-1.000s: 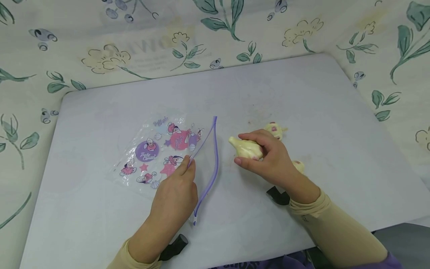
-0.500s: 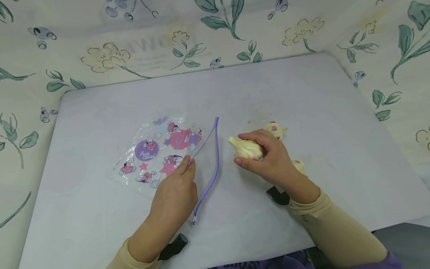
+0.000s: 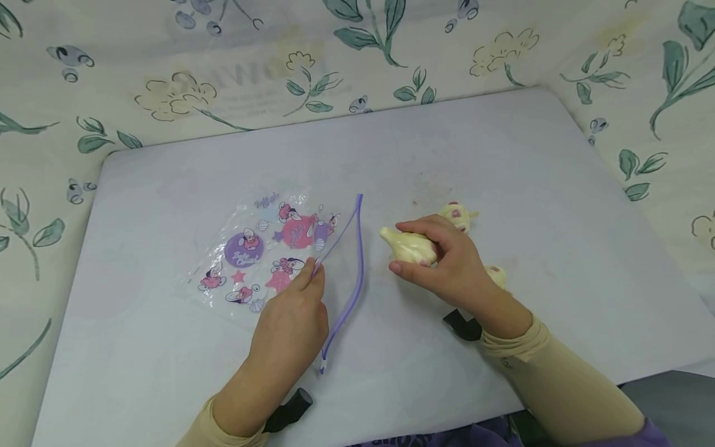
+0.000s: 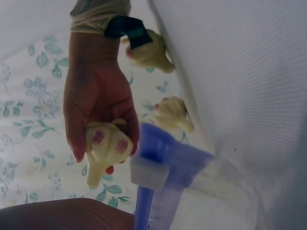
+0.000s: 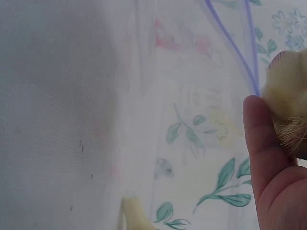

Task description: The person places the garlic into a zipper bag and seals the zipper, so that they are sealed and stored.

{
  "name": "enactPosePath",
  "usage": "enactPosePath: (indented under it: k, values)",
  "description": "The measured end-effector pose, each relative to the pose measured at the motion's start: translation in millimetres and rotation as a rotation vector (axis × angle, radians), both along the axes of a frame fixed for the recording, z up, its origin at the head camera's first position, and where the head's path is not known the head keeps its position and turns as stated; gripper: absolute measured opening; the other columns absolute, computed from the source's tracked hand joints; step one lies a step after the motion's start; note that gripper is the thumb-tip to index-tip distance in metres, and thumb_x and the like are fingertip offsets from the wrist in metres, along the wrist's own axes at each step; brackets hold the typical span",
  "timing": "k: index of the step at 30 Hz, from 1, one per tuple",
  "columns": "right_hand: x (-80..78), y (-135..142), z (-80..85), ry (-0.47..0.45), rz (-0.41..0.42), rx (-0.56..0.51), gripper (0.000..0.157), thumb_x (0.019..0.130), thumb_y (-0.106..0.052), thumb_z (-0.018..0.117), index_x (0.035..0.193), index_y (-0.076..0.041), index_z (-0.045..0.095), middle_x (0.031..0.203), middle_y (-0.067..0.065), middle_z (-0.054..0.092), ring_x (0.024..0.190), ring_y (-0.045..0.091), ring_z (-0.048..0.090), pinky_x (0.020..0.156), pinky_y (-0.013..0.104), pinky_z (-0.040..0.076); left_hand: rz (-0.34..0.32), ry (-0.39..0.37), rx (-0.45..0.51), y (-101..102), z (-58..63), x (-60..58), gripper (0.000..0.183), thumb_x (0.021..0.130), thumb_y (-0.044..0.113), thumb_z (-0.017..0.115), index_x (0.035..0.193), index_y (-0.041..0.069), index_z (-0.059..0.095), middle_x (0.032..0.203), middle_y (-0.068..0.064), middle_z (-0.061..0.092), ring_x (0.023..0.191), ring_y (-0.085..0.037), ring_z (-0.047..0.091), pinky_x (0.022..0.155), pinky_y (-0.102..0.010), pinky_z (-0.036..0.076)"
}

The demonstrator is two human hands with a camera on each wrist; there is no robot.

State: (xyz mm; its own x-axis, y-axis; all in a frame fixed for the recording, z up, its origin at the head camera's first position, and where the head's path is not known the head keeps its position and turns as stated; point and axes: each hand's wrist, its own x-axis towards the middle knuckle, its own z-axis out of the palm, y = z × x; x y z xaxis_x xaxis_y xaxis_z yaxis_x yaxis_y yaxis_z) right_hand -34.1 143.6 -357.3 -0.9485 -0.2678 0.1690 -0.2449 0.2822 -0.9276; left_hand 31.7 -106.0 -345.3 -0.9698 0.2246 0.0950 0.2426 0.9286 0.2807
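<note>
No visible change from before — left hand [image 3: 293, 329] pinching bag [image 3: 268, 251]; right hand [image 3: 455, 267] grasping garlic [image 3: 412, 248], right of bag.

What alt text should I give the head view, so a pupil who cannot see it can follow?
A person's right hand holds a garlic bulb beside the open, purple-edged mouth of a clear printed bag, while the left hand pinches one side of it. Two more bulbs lie on the white table, partly behind the right hand.
</note>
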Motion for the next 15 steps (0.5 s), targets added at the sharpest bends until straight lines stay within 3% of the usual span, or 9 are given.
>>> enactPosePath:
  k: [15]
  values:
    - [0.4,0.1,0.1,-0.008,-0.001,-0.004,0.054,0.074,-0.01,0.088,0.125,-0.014,0.071,0.118,-0.001,0.067,0.093,0.015,0.058,0.071,0.021,0.05,0.005,-0.011,-0.002,0.4,0.3,-0.1,0.047,0.084,0.0,0.07,0.13,-0.008,0.063,0.143,-0.024,0.057,0.103,-0.04,0.072,0.07,-0.042,0.063]
